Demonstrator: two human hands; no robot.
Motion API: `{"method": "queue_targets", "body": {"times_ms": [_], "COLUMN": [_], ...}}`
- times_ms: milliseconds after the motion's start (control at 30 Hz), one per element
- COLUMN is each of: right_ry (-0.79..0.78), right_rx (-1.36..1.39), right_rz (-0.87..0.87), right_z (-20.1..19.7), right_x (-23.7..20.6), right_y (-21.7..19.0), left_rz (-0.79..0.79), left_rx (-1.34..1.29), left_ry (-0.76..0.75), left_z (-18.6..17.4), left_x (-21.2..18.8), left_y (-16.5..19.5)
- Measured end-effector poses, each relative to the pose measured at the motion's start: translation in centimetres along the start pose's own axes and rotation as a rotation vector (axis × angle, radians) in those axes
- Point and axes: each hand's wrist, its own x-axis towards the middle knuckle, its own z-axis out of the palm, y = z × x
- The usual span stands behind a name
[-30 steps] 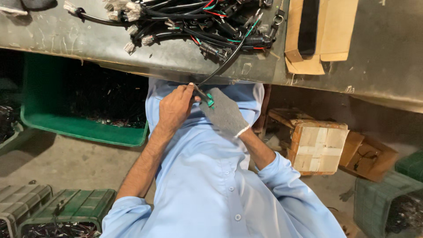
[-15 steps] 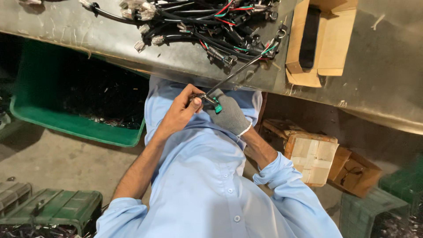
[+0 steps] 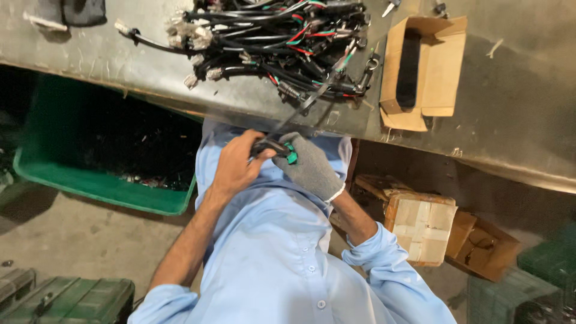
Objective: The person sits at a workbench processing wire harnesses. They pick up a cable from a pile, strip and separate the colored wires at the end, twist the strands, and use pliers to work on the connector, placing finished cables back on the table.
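Left hand (image 3: 235, 167), bare, is curled and pinching a black cable (image 3: 300, 111) end with thumb and fingertips, just below the near edge of the workbench (image 3: 510, 108). Right hand (image 3: 311, 170), in a grey knit glove, is closed around the same cable end, where a small green connector (image 3: 291, 157) shows between the two hands (exact finger placement on it is hard to tell). Both hands sit close together, touching at the connector, held over the light blue shirt (image 3: 270, 252).

The cable runs up from the hands, over the bench's near edge, into a tangled wire harness bundle (image 3: 276, 45) of black, red and green leads with white plugs, lying mid-bench toward the far edge. An open cardboard box (image 3: 426, 72) sits on the bench right of the bundle, apart from it.

Below the bench: a green plastic crate (image 3: 102, 192) on the floor to the left, taped cardboard boxes (image 3: 423, 225) to the right.
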Motion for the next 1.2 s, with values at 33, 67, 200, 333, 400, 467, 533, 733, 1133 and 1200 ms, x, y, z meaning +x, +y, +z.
{"method": "queue_targets", "body": {"times_ms": [33,67,200,333,400,467,533,733,1133,1200], "right_ry": [0.029,0.057,0.341,0.485,0.54,0.568,0.578,0.599,0.595,0.615], "right_rx": [-0.075,-0.147,-0.44,-0.446,-0.428,-0.399,-0.401,-0.435,-0.39,-0.256], "right_rz": [-0.091,-0.184,-0.403,-0.488,-0.488,-0.475,-0.484,-0.485,-0.479,-0.454], "right_z": [-1.0,-1.9,-5.0,-5.6,-5.5,-5.1,-4.8,-5.0,-5.5,-5.9], "right_x": [0.2,0.6,3.0,4.4,4.8,5.0,5.1,4.5,4.2,4.2], "right_y": [0.0,0.1,0.8,1.8,2.2,2.5,2.8,3.1,2.6,1.6], "left_rz": [0.002,-0.03,-0.172,-0.453,-0.295,-0.109,0.125,0.559,0.707,0.743], "left_rx": [-0.047,-0.098,-0.13,0.15,0.155,0.228,0.367,0.556,0.486,0.422], "left_ry": [0.074,0.2,0.524,0.641,0.624,0.603,0.584,0.374,0.445,0.38], "left_z": [-0.1,-0.2,-2.0,-4.7,-5.0,-5.1,-5.6,-5.0,-8.3,-8.8], "left_x": [-0.8,-1.4,-2.5,-2.4,-1.8,-0.8,2.9,16.6,20.9,19.9], "left_y": [-0.5,-1.2,-4.8,-6.4,-6.3,-4.8,-3.2,2.1,9.0,10.4]}}
